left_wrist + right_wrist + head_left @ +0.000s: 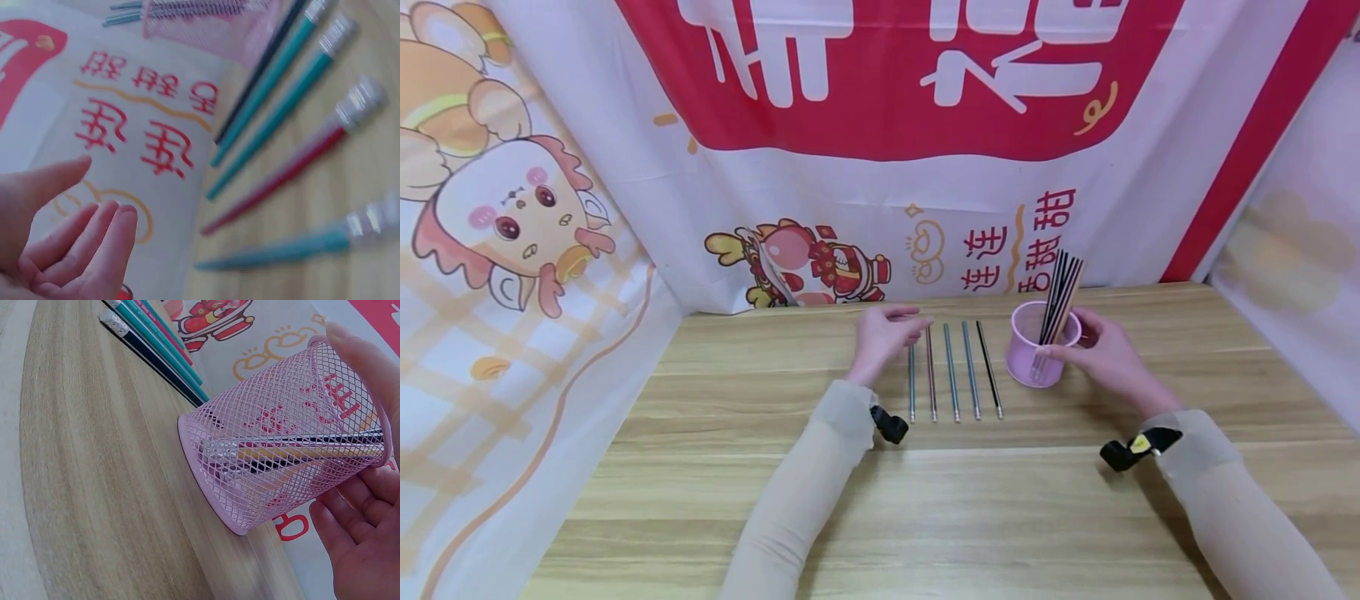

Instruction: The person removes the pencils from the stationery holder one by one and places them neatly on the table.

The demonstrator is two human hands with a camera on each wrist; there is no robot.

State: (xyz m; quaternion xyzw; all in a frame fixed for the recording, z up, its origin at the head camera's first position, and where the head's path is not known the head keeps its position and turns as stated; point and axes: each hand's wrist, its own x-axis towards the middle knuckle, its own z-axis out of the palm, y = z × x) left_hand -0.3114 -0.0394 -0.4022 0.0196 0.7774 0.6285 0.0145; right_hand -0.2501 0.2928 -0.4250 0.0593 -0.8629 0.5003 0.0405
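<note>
My right hand (1108, 354) grips a pink mesh pencil cup (1024, 360), thumb at the near side of the rim and fingers around the far right side. Several dark and light pencils (1062, 287) lean to the right inside it; their eraser ends show through the mesh at the bottom in the right wrist view. Left of the cup, eraser-tipped pencils lie side by side: a black pencil (989, 367), two teal pencils (951, 371), a red pencil (932, 379) and another teal pencil (912, 387). Over the far ends of the leftmost ones is my left hand (883, 337), empty, fingers loosely extended.
The wooden table (970, 508) ends at the back against a white and red printed cloth (880, 117). Printed cloth (512, 333) also hangs along the left side, and a pale cloth (1292, 250) on the right.
</note>
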